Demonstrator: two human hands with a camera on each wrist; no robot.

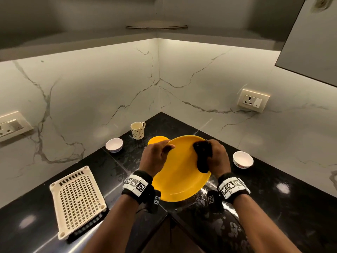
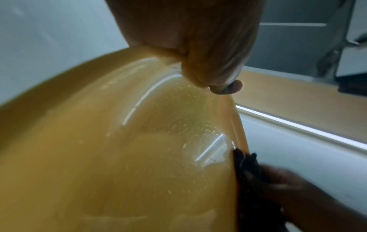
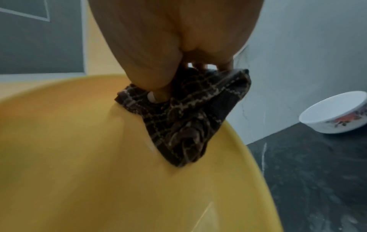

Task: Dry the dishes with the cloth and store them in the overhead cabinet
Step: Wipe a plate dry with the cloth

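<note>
A large yellow plate [image 1: 180, 172] is held tilted above the black counter. My left hand [image 1: 156, 156] grips its left rim, thumb on the upper face [image 2: 226, 87]. My right hand [image 1: 215, 157] pinches a dark checked cloth [image 1: 202, 157] over the plate's right rim; in the right wrist view the cloth [image 3: 184, 119] is bunched under the thumb against the plate [image 3: 99, 157]. Water droplets speckle the plate's face [image 2: 139, 157] in the left wrist view. A second yellow plate [image 1: 156, 140] lies on the counter behind my left hand.
A patterned mug [image 1: 137, 130] stands near the corner. One white bowl [image 1: 114, 145] sits left of it, another white bowl [image 1: 243, 159] at the right. A cream drying rack [image 1: 77, 199] lies at the left. An open cabinet door [image 1: 308, 39] hangs at upper right.
</note>
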